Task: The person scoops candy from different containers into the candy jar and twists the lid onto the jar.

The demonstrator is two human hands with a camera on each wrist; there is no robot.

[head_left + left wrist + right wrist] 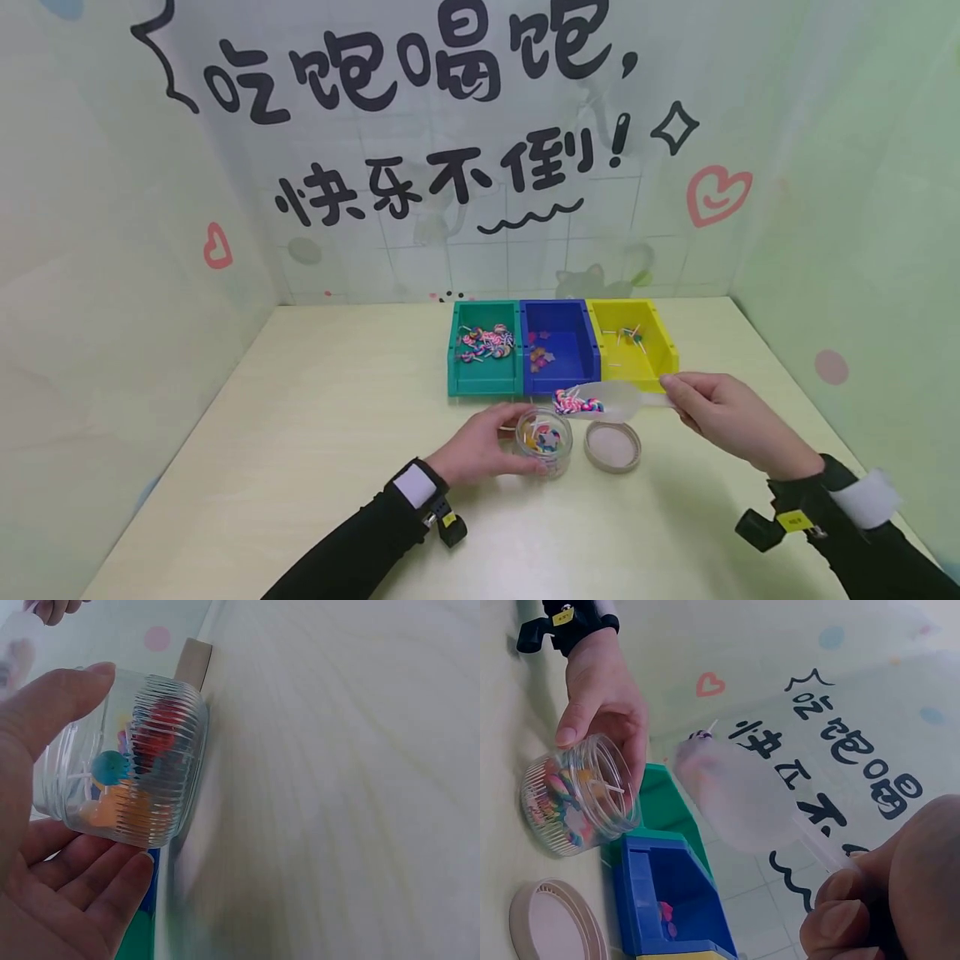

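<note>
My left hand (483, 446) holds a ribbed glass jar (131, 761) around its side, thumb on one side and fingers on the other. Colourful small pieces, among them little sticks and balls, lie inside the open jar. In my right hand (723, 417) the handle of a translucent white scoop (618, 402) is pinched. Pink, blue and white swirled mini lollipops (576, 402) fill the scoop's front end, which hangs right beside and above the jar mouth in the head view. The round lid (612, 447) lies on the table to the right of the jar.
Three joined bins stand behind the jar: a green one (452, 358) with swirled lollipops, a blue one (573, 333) with small star-like pieces, and a yellow one (660, 350) with a few stick pieces. A printed wall sheet (420, 267) rises behind the table (300, 417).
</note>
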